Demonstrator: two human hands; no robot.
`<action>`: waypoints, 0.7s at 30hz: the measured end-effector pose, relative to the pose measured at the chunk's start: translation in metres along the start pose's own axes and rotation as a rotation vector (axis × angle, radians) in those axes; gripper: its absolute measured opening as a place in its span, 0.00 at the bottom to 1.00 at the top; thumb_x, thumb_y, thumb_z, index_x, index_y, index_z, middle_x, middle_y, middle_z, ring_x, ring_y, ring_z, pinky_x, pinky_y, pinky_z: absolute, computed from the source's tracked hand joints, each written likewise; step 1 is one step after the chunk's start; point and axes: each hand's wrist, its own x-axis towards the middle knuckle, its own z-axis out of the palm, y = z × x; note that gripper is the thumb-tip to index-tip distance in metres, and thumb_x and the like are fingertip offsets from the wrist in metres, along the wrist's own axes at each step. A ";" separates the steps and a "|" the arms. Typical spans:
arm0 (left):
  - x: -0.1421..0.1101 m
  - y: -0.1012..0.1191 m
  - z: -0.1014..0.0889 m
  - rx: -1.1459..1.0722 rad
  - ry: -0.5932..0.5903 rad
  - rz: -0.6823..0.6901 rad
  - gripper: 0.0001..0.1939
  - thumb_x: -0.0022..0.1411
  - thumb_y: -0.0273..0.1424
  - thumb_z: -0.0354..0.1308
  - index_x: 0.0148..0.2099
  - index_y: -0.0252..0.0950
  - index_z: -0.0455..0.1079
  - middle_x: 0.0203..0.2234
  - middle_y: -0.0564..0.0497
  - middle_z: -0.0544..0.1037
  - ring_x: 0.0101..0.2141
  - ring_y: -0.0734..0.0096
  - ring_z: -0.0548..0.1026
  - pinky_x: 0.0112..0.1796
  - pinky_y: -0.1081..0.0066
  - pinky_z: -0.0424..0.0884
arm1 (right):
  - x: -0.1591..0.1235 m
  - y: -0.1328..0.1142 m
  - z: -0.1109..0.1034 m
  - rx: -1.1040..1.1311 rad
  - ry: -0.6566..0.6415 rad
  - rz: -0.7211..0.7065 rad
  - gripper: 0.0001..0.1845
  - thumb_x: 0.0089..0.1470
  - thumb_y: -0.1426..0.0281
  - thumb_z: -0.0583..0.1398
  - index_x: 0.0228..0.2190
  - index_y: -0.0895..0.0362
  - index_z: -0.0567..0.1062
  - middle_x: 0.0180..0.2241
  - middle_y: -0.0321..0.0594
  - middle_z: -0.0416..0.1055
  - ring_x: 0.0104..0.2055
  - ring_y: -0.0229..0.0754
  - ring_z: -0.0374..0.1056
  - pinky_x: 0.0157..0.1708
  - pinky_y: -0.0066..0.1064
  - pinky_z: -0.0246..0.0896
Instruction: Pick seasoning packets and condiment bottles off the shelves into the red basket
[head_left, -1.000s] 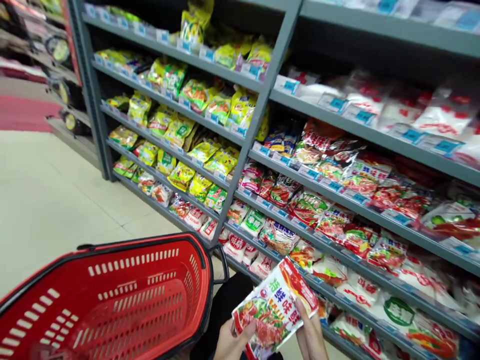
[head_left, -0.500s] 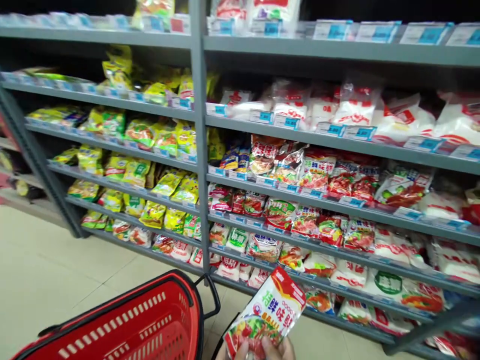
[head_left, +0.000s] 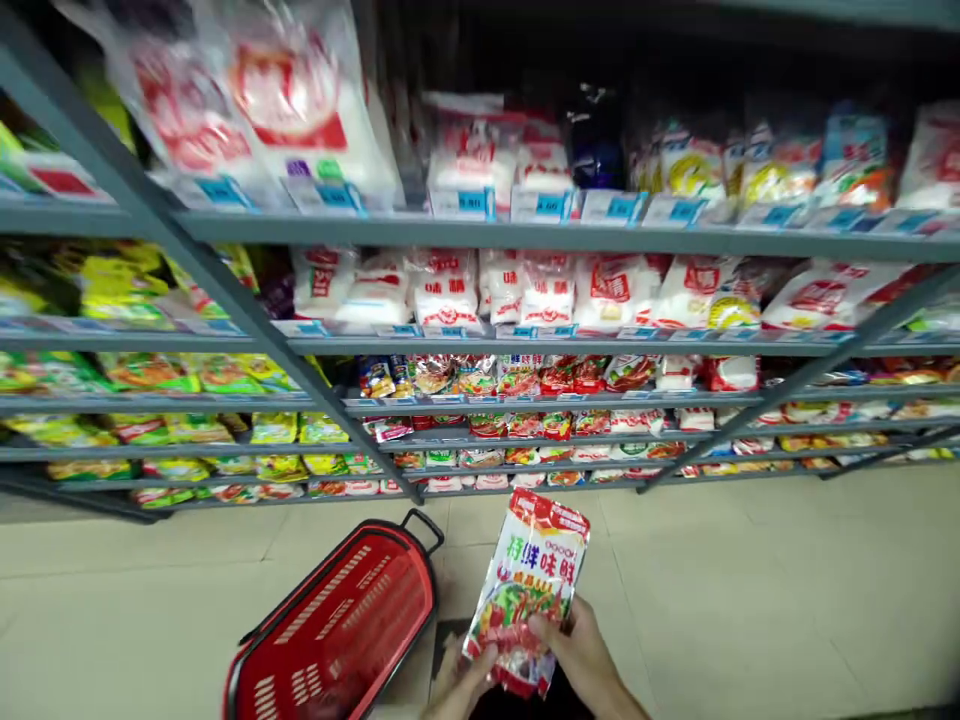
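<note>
Head view: left hand (head_left: pixel 466 682) and right hand (head_left: pixel 581 650) both grip the red-and-white packet (head_left: pixel 531 592), lower center, tilted, printed face visible. Red basket (head_left: pixel 349 620) sits on the floor (head_left: pixel 697 590), lower left of center. Stocked shelves (head_left: pixel 480 232) span the upper frame.

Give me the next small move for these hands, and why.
Probably ease the glossy rectangular red and white packet left toward the red plastic basket: the left hand and right hand grip its lower end, and the basket stands open on that side.
</note>
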 end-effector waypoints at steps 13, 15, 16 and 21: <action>-0.219 0.061 0.101 0.299 -0.017 0.324 0.33 0.51 0.49 0.73 0.49 0.28 0.75 0.40 0.39 0.83 0.35 0.61 0.81 0.35 0.68 0.78 | -0.161 -0.158 0.005 0.108 -0.342 -0.056 0.32 0.50 0.59 0.72 0.53 0.53 0.72 0.53 0.45 0.76 0.53 0.50 0.74 0.56 0.43 0.69; -0.229 0.067 0.106 0.310 0.016 0.357 0.35 0.49 0.49 0.74 0.49 0.28 0.74 0.40 0.39 0.83 0.32 0.63 0.80 0.30 0.70 0.77 | -0.172 -0.157 0.007 0.071 -0.311 -0.043 0.28 0.50 0.58 0.72 0.49 0.54 0.74 0.51 0.45 0.78 0.52 0.50 0.75 0.56 0.43 0.69; -0.233 0.070 0.106 0.333 0.016 0.361 0.35 0.49 0.49 0.74 0.50 0.28 0.73 0.41 0.39 0.82 0.33 0.62 0.80 0.29 0.70 0.77 | -0.177 -0.157 0.009 0.059 -0.298 -0.040 0.28 0.50 0.58 0.72 0.49 0.54 0.74 0.51 0.44 0.78 0.53 0.50 0.74 0.56 0.43 0.69; -0.260 0.080 0.089 0.452 -0.093 0.395 0.33 0.56 0.50 0.69 0.54 0.30 0.72 0.48 0.39 0.81 0.40 0.59 0.81 0.34 0.67 0.79 | -0.209 -0.155 0.018 0.079 -0.336 -0.062 0.31 0.49 0.60 0.73 0.52 0.52 0.73 0.56 0.43 0.75 0.57 0.49 0.72 0.60 0.42 0.67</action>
